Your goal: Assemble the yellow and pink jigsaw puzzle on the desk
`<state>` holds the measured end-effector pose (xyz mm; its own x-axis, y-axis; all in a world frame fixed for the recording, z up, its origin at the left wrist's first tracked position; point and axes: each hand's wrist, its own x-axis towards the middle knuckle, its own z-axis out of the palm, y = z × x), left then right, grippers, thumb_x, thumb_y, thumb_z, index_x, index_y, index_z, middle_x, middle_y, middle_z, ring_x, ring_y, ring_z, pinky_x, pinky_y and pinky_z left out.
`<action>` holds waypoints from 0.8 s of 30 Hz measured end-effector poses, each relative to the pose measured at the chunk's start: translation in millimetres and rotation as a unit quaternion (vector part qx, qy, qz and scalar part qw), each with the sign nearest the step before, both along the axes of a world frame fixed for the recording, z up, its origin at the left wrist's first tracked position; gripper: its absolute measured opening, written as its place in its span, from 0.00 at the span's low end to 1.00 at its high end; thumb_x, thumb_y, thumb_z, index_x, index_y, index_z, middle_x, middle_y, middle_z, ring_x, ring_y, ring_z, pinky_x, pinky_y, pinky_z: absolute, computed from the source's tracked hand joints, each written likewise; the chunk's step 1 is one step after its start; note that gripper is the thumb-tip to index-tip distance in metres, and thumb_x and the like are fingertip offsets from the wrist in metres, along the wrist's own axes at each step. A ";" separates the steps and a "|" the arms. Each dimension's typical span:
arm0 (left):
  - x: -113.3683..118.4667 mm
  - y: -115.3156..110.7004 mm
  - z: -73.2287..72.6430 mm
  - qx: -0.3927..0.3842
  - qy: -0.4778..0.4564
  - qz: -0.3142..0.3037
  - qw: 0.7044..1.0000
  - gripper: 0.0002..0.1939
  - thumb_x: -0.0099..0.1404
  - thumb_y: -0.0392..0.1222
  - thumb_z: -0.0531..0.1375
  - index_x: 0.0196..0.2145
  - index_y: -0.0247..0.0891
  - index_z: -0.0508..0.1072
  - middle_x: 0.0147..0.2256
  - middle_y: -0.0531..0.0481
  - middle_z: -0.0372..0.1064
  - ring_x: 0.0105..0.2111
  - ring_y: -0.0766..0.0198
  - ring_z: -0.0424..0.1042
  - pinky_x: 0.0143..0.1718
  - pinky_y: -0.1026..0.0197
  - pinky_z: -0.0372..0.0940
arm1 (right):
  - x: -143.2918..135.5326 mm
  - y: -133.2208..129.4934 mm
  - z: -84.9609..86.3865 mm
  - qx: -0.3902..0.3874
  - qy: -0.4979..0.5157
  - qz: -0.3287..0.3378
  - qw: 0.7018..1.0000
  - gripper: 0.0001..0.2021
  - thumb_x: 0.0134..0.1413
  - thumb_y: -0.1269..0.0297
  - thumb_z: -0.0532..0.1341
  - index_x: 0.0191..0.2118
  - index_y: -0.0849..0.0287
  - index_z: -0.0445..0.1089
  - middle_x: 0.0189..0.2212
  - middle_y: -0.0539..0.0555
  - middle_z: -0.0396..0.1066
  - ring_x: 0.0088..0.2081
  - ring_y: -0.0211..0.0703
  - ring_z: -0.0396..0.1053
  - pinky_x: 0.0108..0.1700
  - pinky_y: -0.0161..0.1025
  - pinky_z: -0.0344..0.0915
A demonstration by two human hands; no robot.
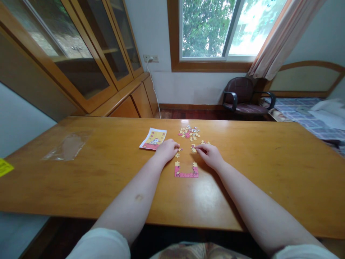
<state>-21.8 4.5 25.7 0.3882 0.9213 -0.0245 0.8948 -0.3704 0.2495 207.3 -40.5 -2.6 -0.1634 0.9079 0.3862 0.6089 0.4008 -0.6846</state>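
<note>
My left hand (167, 149) rests on the table with its fingers curled together at a small yellow jigsaw puzzle piece (180, 149); the fingers partly hide the contact. Just below it lies another yellow piece (177, 155). Across a narrow gap, my right hand (211, 154) pinches a yellow and pink puzzle piece (193, 148) between thumb and finger, at the tabletop. Nearer to me, joined pink and yellow pieces form a U-shaped puzzle border (186, 175). Beyond both hands sits a loose pile of puzzle pieces (189, 132). A few pieces (204, 142) lie behind my right hand.
A picture sheet (154, 138) with a yellow and pink design lies beside my left hand, partly under it. Farther left is a clear plastic bag (67, 146) on the wooden table (113, 172). A cabinet, a chair (241, 95) and a bed stand beyond the table.
</note>
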 end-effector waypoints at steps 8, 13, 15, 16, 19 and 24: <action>1.1 -0.3 -3.5 0.015 0.015 0.011 1.000 0.11 0.64 0.42 0.56 0.38 0.45 0.80 0.40 0.48 0.72 0.41 0.59 0.71 0.41 0.62 0.65 | -0.2 -0.2 0.2 -0.001 0.001 -0.003 1.000 0.10 0.55 0.64 0.59 0.37 0.56 0.77 0.31 0.54 0.77 0.29 0.41 0.70 0.34 0.37 0.66; 5.8 -1.7 -4.0 0.009 -0.002 -0.004 1.000 0.11 0.63 0.47 0.59 0.38 0.45 0.79 0.39 0.48 0.72 0.40 0.59 0.71 0.42 0.62 0.65 | 0.1 0.0 0.1 0.001 0.003 -0.004 1.000 0.10 0.55 0.65 0.59 0.36 0.56 0.78 0.30 0.54 0.78 0.29 0.40 0.71 0.34 0.37 0.67; 6.7 -1.7 -4.1 0.006 0.002 -0.001 1.000 0.10 0.63 0.46 0.59 0.37 0.45 0.79 0.39 0.48 0.72 0.40 0.59 0.71 0.41 0.62 0.65 | 0.3 0.1 -0.1 0.001 0.003 -0.004 1.000 0.10 0.55 0.65 0.59 0.36 0.56 0.78 0.30 0.54 0.78 0.29 0.41 0.71 0.34 0.37 0.67; 6.7 -1.7 -3.8 0.004 0.004 0.000 1.000 0.09 0.62 0.45 0.59 0.37 0.45 0.79 0.39 0.48 0.72 0.41 0.59 0.71 0.41 0.62 0.64 | 0.4 0.2 -0.2 0.001 0.003 -0.004 1.000 0.09 0.55 0.65 0.59 0.36 0.56 0.78 0.30 0.54 0.78 0.29 0.41 0.71 0.34 0.37 0.67; 5.7 -2.0 -2.1 -0.002 0.012 0.006 1.000 0.09 0.62 0.43 0.60 0.36 0.45 0.80 0.39 0.48 0.72 0.41 0.58 0.71 0.42 0.61 0.64 | 0.6 0.3 -0.4 0.003 0.003 -0.004 1.000 0.09 0.55 0.65 0.59 0.36 0.56 0.78 0.31 0.54 0.78 0.29 0.41 0.71 0.34 0.37 0.67; 4.3 -3.8 2.8 -0.013 0.029 0.025 0.999 0.08 0.61 0.44 0.60 0.36 0.44 0.80 0.39 0.47 0.72 0.42 0.57 0.72 0.42 0.61 0.65 | 0.8 0.5 -0.8 0.004 -0.001 -0.003 1.000 0.10 0.55 0.64 0.58 0.37 0.56 0.78 0.30 0.54 0.78 0.29 0.41 0.71 0.34 0.37 0.67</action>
